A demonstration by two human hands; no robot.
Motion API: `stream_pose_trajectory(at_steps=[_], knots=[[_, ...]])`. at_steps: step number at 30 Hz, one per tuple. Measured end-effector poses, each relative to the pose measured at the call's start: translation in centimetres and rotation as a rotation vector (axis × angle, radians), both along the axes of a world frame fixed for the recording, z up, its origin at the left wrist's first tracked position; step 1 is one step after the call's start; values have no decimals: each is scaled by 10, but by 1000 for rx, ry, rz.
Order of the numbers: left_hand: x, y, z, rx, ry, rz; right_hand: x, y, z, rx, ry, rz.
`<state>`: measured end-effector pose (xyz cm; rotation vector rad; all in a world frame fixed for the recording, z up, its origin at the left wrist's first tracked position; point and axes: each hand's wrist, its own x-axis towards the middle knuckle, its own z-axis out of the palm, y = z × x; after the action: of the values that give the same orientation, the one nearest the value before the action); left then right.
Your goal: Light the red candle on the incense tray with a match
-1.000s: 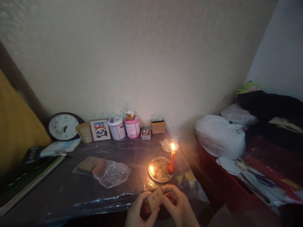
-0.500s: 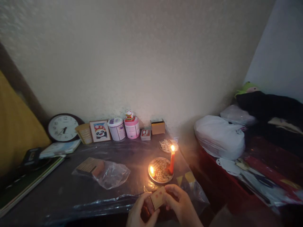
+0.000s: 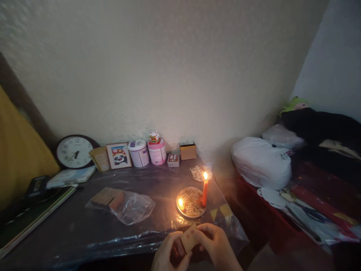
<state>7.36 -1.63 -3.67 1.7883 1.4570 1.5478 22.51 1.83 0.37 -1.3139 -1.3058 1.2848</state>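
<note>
Dim candlelight falls over the plastic-covered counter (image 3: 84, 229) set against a pale wall. Counted along the back: one clock (image 3: 73, 151), one framed panda picture (image 3: 119, 155), two round tins (image 3: 139, 153), one red matchbox (image 3: 173, 160) and one open cardboard box (image 3: 188, 150). One red candle (image 3: 204, 190) burns upright in one round dish (image 3: 191, 202) — a second small flame sits at the dish's left edge.

At the counter's near edge two hands meet on one small matchbox (image 3: 188, 238): the left hand (image 3: 169, 256) closes its grip on the lower end, the right hand (image 3: 216, 244) pinches the upper end. Since half a second ago the box has tilted slightly and dropped a little lower; everything on the counter is unmoved.
</note>
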Motion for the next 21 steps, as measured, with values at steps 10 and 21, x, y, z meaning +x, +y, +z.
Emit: stream_pose_trajectory(at_steps=[10, 21], knots=[[-6, 4, 0, -32, -83, 1, 1, -1, 3, 77, 24, -58], [-7, 5, -8, 38, -66, 37, 3, 1, 3, 88, -1, -81]])
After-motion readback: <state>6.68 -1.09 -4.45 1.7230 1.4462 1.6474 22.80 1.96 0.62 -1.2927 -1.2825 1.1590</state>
